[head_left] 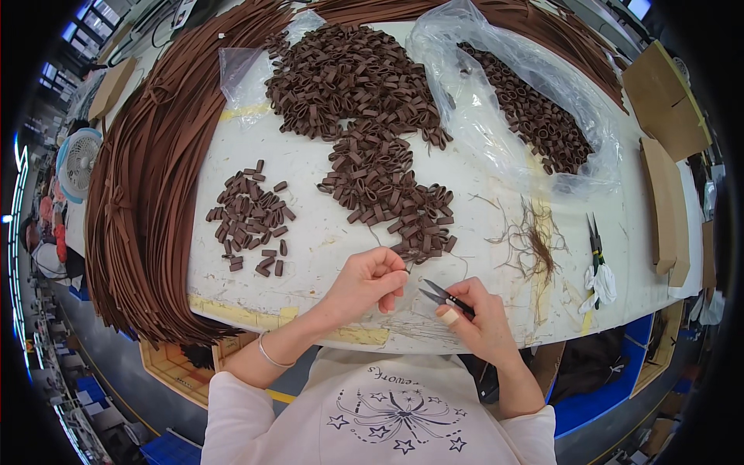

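Observation:
My left hand [368,277] is pinched near the table's front edge, just below the tip of a big heap of brown strap loops [353,85]. A small dark bit shows at its fingertips, too small to name. To its right, my right hand [479,314] grips black thread snips [447,297], whose blades stand apart and point toward my left hand without touching it. A tan bandage wraps one finger of the right hand. Left of my hands lies a smaller pile of brown loops [252,213]. Loose threads trail from the big heap near my fingers.
Long brown straps [147,194] are bundled along the table's left and far edges. A clear plastic bag [473,116] at the back right holds more loops. Right of my hands lie a tangle of cut threads [537,244] and scissors with white-wrapped handles [598,275]. Cardboard boxes [665,209] stand far right.

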`<move>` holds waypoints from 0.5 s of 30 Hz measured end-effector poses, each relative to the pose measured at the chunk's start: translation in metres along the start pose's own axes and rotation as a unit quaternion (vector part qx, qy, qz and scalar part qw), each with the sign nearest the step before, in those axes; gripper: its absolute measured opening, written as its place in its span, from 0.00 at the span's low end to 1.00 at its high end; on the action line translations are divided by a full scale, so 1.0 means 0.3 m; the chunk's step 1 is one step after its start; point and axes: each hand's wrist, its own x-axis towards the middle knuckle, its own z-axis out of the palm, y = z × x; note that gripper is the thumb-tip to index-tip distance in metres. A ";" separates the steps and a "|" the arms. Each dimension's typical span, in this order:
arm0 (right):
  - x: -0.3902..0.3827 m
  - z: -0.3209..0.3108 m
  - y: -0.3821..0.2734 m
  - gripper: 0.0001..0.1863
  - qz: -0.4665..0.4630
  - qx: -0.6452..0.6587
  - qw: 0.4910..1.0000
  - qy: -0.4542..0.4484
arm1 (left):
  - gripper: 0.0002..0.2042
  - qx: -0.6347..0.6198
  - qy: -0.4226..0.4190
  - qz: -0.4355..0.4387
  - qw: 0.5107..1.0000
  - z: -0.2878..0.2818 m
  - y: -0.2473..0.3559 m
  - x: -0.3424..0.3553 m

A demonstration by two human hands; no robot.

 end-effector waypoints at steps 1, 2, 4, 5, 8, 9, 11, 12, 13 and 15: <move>-0.004 0.011 -0.003 0.14 -0.009 0.004 1.000 -0.009 | 0.04 -0.039 -0.002 -0.009 0.999 -0.007 -0.008 -0.014; -0.008 0.018 -0.007 0.14 0.001 -0.008 1.000 -0.018 | 0.04 -0.080 -0.002 -0.019 0.997 -0.011 -0.022 -0.035; -0.002 0.040 0.005 0.14 -0.022 -0.037 0.999 -0.013 | 0.05 -0.129 0.004 -0.023 0.991 -0.013 -0.039 -0.058; 0.000 0.051 0.010 0.13 -0.032 -0.052 0.998 -0.012 | 0.06 -0.141 0.011 -0.018 0.990 -0.015 -0.049 -0.067; 0.010 0.064 0.000 0.13 -0.053 -0.066 0.996 -0.023 | 0.07 -0.133 0.028 -0.007 0.991 -0.014 -0.067 -0.083; 0.012 0.066 -0.002 0.13 -0.052 -0.073 0.996 -0.023 | 0.08 -0.122 0.031 -0.003 0.992 -0.011 -0.067 -0.084; 0.015 0.070 -0.006 0.12 -0.049 -0.087 0.995 -0.024 | 0.08 -0.115 0.033 -0.003 0.993 -0.005 -0.064 -0.090; 0.019 0.072 -0.008 0.12 -0.049 -0.087 0.995 -0.027 | 0.09 -0.111 0.035 -0.003 0.993 -0.004 -0.063 -0.092; 0.023 0.073 -0.010 0.12 -0.048 -0.088 0.995 -0.031 | 0.09 -0.108 0.034 0.000 0.994 -0.003 -0.064 -0.093; 0.026 0.075 -0.009 0.12 -0.051 -0.089 0.994 -0.034 | 0.09 -0.101 0.030 0.007 0.994 -0.001 -0.065 -0.093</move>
